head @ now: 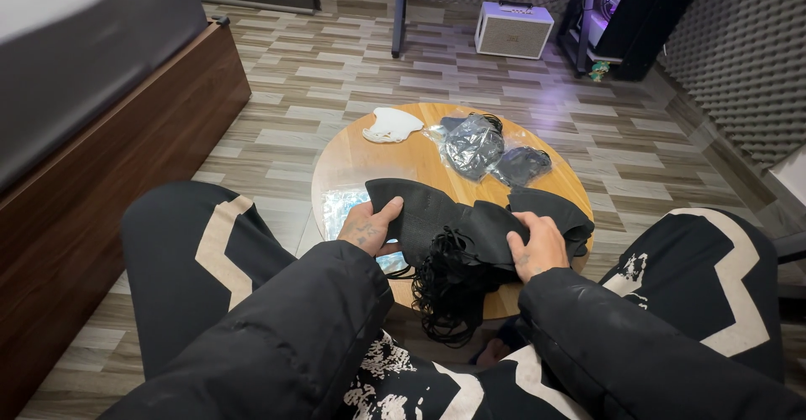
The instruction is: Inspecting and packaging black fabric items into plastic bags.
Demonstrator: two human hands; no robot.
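Black face masks (470, 223) lie in a stack at the near edge of the round wooden table (403, 161), ear loops dangling over it; the left hand (367, 227) pinches the stack's left end, thumb on top, the right hand (537, 248) grips its right side, two bagged masks (491, 151) and a white mask (391, 125) sit farther back

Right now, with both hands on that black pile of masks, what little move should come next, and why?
Probably peel the top mask free with the left hand while the right hand pins the stack of black masks. Their ear loops hang tangled over the edge of the round table.
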